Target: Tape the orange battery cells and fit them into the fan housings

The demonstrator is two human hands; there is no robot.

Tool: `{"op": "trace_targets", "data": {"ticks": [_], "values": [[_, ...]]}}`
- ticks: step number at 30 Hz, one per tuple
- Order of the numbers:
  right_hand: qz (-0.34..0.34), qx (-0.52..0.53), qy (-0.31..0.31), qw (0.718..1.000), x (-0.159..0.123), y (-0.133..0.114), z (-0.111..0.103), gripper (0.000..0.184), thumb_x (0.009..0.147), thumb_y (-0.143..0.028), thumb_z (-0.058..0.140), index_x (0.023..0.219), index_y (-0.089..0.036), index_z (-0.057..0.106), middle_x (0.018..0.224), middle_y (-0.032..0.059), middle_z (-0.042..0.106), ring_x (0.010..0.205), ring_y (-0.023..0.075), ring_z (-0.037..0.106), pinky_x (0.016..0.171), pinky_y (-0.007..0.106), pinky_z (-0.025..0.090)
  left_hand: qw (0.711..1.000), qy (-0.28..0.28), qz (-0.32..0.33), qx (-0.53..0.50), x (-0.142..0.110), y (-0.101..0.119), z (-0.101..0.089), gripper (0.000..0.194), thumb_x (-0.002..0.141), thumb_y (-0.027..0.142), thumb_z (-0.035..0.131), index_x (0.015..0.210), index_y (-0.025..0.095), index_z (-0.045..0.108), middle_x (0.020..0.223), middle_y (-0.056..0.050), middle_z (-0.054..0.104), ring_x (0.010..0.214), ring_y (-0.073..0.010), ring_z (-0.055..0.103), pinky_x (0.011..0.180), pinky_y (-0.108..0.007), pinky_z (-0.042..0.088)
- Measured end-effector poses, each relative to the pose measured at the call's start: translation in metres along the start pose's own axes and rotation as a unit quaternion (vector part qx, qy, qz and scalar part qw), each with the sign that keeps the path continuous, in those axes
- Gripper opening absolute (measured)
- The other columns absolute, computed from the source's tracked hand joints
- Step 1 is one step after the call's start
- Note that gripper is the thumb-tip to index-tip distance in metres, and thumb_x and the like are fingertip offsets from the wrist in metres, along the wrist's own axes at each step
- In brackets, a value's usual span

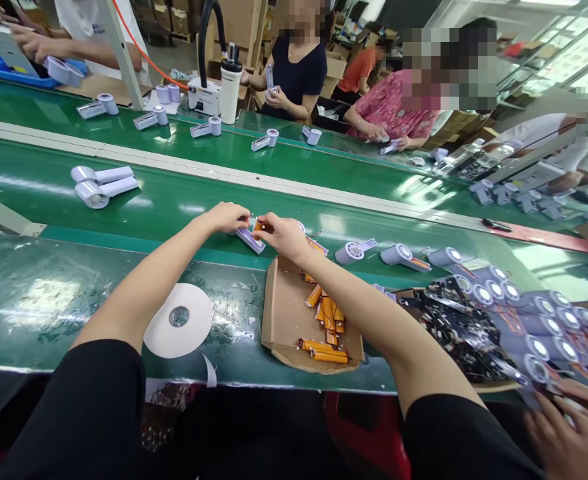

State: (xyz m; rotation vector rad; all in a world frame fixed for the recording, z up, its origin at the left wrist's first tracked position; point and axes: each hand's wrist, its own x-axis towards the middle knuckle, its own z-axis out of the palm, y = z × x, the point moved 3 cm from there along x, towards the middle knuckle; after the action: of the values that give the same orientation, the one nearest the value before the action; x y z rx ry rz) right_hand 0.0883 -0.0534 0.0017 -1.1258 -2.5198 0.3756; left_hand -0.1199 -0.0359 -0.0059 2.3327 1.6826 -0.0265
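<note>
My right hand (pixel 285 235) pinches an orange-wrapped battery (pixel 258 225) above a lilac fan housing (pixel 251 241) on the green belt. Close beside it, my left hand (pixel 230 217) has its fingers pressed together at the far end of that housing; what they grip is too small to make out. Just below my right forearm, a cardboard box (pixel 270 313) holds several orange batteries (pixel 328 313) with wires. A roll of white tape (pixel 194 320) lies flat on the bench under my left forearm.
Two lilac fans (pixel 91 192) lie on the belt at left. More fan bodies (pixel 350 252) sit to the right, beside a heap of black parts (pixel 457 327). A co-worker's hands (pixel 569 427) show at lower right. Several people work across the line, near a white bottle-shaped device (pixel 231 90).
</note>
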Motion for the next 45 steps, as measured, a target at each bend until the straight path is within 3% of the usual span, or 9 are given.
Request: {"op": "trace_targets", "data": {"ticks": [10,21,23,26,29,33,36,40,45], "values": [[0.037,-0.163,-0.145,0.975,-0.001,-0.013,-0.001,0.041,0.105,-0.042,0.072,0.142,-0.025,0.07,0.115,0.0143,0.086,0.106,0.0348,0.08,0.085,0.036,0.055,0.997,0.045,-0.011,-0.063,0.012,0.013,0.007,0.022,0.097,0.039,0.066,0.112,0.032,0.08,0.113,0.001,0.085,0.114,-0.0226,0.075,0.097,-0.029,0.049],[0.035,-0.16,-0.254,0.953,0.014,-0.026,-0.008,0.046,0.105,-0.047,0.068,0.142,-0.021,0.075,0.134,0.0225,0.081,0.121,0.0416,0.077,0.097,0.049,0.058,0.99,0.09,-0.07,-0.078,0.009,0.035,-0.004,0.028,0.098,0.031,0.06,0.118,0.024,0.078,0.124,-0.009,0.083,0.117,-0.028,0.072,0.102,-0.036,0.052],[0.013,-0.118,-0.214,0.969,-0.011,-0.026,-0.029,0.047,0.109,-0.039,0.063,0.152,-0.022,0.07,0.143,0.0182,0.079,0.129,0.0376,0.075,0.107,0.049,0.057,0.988,0.111,-0.077,-0.075,-0.016,0.043,-0.008,0.04,0.098,0.033,0.062,0.135,0.022,0.072,0.135,-0.013,0.079,0.126,-0.031,0.069,0.107,-0.04,0.052],[-0.034,0.02,-0.087,0.995,-0.092,-0.028,-0.069,0.044,0.109,-0.031,0.059,0.149,-0.021,0.073,0.149,0.0117,0.077,0.134,0.0315,0.073,0.117,0.048,0.055,0.986,0.149,-0.025,-0.076,-0.098,0.048,0.004,0.055,0.098,0.045,0.066,0.148,0.023,0.063,0.15,-0.015,0.071,0.142,-0.0341,0.061,0.119,-0.046,0.05],[-0.021,0.143,-0.05,0.988,-0.199,-0.028,-0.096,0.031,0.106,-0.042,0.065,0.122,-0.026,0.086,0.119,0.0061,0.089,0.109,0.0276,0.084,0.097,0.041,0.066,0.992,0.056,0.062,-0.099,-0.213,0.038,0.042,0.055,0.092,0.064,0.07,0.137,0.034,0.074,0.146,-0.007,0.075,0.144,-0.035,0.062,0.125,-0.051,0.048],[0.025,0.241,-0.05,0.969,-0.287,-0.041,-0.097,0.024,0.103,-0.044,0.071,0.103,-0.03,0.089,0.096,0.0028,0.09,0.087,0.0239,0.086,0.076,0.032,0.067,0.996,0.038,0.001,-0.075,-0.33,0.013,0.083,0.062,0.086,0.06,0.073,0.144,0.038,0.073,0.156,-0.009,0.07,0.157,-0.0454,0.05,0.131,-0.067,0.04],[0.067,0.278,-0.057,0.957,-0.289,-0.073,-0.071,0.026,0.104,-0.045,0.07,0.111,-0.027,0.088,0.098,0.0036,0.09,0.085,0.0219,0.085,0.07,0.029,0.063,0.994,0.097,-0.04,-0.044,-0.352,0.025,0.084,0.054,0.092,0.052,0.067,0.14,0.028,0.073,0.146,-0.017,0.074,0.152,-0.0486,0.052,0.13,-0.07,0.041],[0.072,0.338,-0.119,0.931,-0.259,-0.139,-0.018,0.051,0.096,-0.051,0.083,0.135,-0.019,0.078,0.095,0.0043,0.089,0.074,0.0189,0.081,0.069,0.028,0.059,0.974,0.224,-0.007,-0.017,-0.345,0.081,0.057,0.05,0.093,0.046,0.077,0.141,0.034,0.068,0.14,-0.008,0.076,0.152,-0.0446,0.05,0.133,-0.068,0.037],[-0.118,0.26,-0.267,0.92,-0.258,-0.197,0.034,0.039,0.114,-0.042,0.061,0.089,-0.02,0.082,0.082,0.0015,0.086,0.075,0.0166,0.079,0.066,0.023,0.048,0.936,0.343,0.073,-0.009,-0.352,0.099,0.046,0.068,0.09,0.028,0.08,0.152,0.046,0.059,0.139,-0.002,0.077,0.153,-0.0399,0.052,0.129,-0.069,0.043]]}}
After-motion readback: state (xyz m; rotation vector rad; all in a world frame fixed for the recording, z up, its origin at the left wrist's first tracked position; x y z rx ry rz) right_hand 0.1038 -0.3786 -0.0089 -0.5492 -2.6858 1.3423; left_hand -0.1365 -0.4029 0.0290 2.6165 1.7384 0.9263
